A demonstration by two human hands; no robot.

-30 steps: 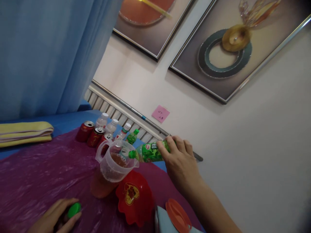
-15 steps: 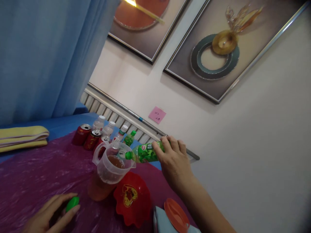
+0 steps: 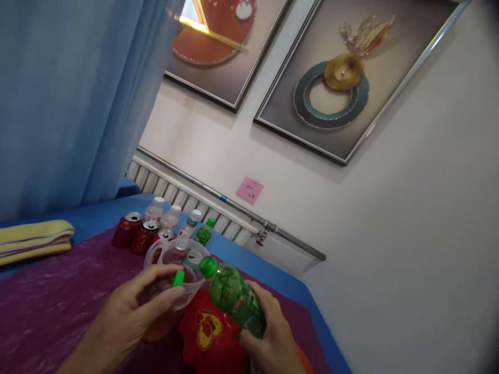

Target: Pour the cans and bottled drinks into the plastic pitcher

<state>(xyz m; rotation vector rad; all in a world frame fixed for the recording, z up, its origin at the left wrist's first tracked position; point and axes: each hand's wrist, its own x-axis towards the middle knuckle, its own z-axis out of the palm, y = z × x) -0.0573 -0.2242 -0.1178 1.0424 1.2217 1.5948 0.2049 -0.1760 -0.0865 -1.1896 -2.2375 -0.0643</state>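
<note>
My left hand point(image 3: 136, 306) pinches a small green cap point(image 3: 178, 278) between thumb and fingertips, in front of a clear plastic pitcher point(image 3: 187, 298) that holds brown liquid. Wrapped round a green-labelled bottle point(image 3: 234, 293) is my right hand point(image 3: 268, 327). The bottle tilts up and to the left, its green neck beside the pitcher's rim. Under the bottle lies a red scalloped dish point(image 3: 208, 332) with a gold heart pattern. My left hand hides part of the pitcher.
Red cans point(image 3: 128, 228) and small bottles point(image 3: 170, 218) stand behind the pitcher on the purple sheet point(image 3: 78, 291). A folded yellow cloth point(image 3: 35, 239) lies at the left. Behind the table are a radiator point(image 3: 179, 197) and a wall.
My left hand has moved up and right with the cap, to the front of the pitcher. My right hand has come down and nearer, turning the bottle's neck upward. The view has shifted slightly.
</note>
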